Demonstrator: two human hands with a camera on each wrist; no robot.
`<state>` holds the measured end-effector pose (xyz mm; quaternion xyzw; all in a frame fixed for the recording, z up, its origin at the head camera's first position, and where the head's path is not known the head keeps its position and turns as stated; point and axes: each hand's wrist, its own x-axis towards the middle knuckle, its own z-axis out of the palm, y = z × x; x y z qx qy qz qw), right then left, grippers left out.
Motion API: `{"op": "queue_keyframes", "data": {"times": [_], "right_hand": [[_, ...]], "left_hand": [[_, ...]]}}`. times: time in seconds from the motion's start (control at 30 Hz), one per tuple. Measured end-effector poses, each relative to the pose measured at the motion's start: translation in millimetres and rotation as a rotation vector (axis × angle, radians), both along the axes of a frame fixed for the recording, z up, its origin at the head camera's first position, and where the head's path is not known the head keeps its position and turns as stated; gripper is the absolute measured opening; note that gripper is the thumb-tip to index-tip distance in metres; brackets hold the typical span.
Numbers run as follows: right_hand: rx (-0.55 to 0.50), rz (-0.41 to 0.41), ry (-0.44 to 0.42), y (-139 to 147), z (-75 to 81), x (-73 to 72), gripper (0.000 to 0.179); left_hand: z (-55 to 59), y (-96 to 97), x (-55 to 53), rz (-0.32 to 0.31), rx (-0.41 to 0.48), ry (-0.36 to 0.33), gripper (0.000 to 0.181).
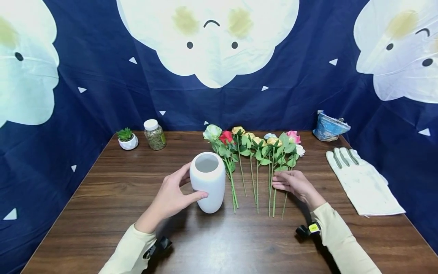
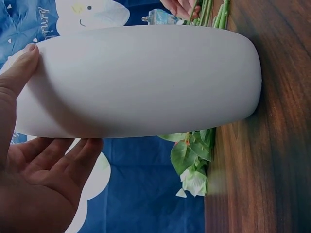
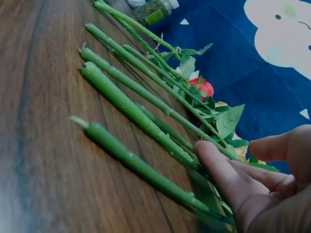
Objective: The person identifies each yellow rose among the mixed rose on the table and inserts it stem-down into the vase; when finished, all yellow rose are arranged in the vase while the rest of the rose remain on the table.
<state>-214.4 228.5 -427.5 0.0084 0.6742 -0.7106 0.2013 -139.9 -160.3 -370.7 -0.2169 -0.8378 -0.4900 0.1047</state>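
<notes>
1. We see a navy backdrop [image 1: 102, 102] with white cloud shapes behind everything
2. We have a brown wooden desk [image 1: 102, 198] below it
3. On the far middle, just right of centre, we find a row of flowers [image 1: 259, 142]; the stems [image 3: 116, 92] run near to far, cut ends near us, blooms far
4. A white glove [image 1: 369, 186] lies at our right, fingers pointing far
5. Our white vase [image 1: 212, 186] is just left of the stems, long axis upright or nearly so, mouth up; we cannot tell whether its base touches the desk
6. Our left hand [image 1: 172, 196] grips the vase, thumb on the near side, fingers round the far left
7. Our right hand [image 1: 295, 184], the nearer to the flowers, is loosely spread over the right-hand stems, a fingertip touching one, thumb apart; the vase lies to its left, with other stems between
8. A blue pouch [image 1: 328, 128] sits far right
9. A white-lidded jar [image 1: 155, 137] stands far left
10. A small potted plant [image 1: 128, 141] is just left of the jar
</notes>
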Motion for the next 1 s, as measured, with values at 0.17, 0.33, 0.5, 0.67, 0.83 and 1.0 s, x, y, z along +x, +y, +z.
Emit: {"op": "queue_keyframes", "data": {"times": [0.17, 0.33, 0.5, 0.67, 0.83, 1.0], "right_hand": [[-0.004, -0.046, -0.016, -4.8, -4.9, -1.7, 0.045], [0.008, -0.095, -0.022, -9.1, -7.1, -4.6, 0.04], [-0.01, -0.1, -0.02, -9.7, -7.6, -7.2, 0.037], [-0.023, -0.111, -0.028, -10.7, -7.8, -10.1, 0.03], [-0.02, -0.105, -0.021, -10.3, -8.8, -10.5, 0.032], [-0.036, -0.074, -0.007, -8.3, -9.5, -10.4, 0.039]], "left_hand": [[-1.0, 0.8, 0.3, 0.001, 0.0, -0.005, 0.081], [-2.7, 0.8, 0.9, 0.002, 0.006, 0.011, 0.081], [-4.7, 0.3, 0.3, -0.001, 0.013, 0.044, 0.081], [-5.1, -0.5, -0.2, -0.003, 0.026, 0.047, 0.081], [-5.8, 0.3, -1.3, -0.007, 0.028, 0.043, 0.081], [-6.2, 1.0, -2.5, -0.008, 0.032, 0.031, 0.079]]}}
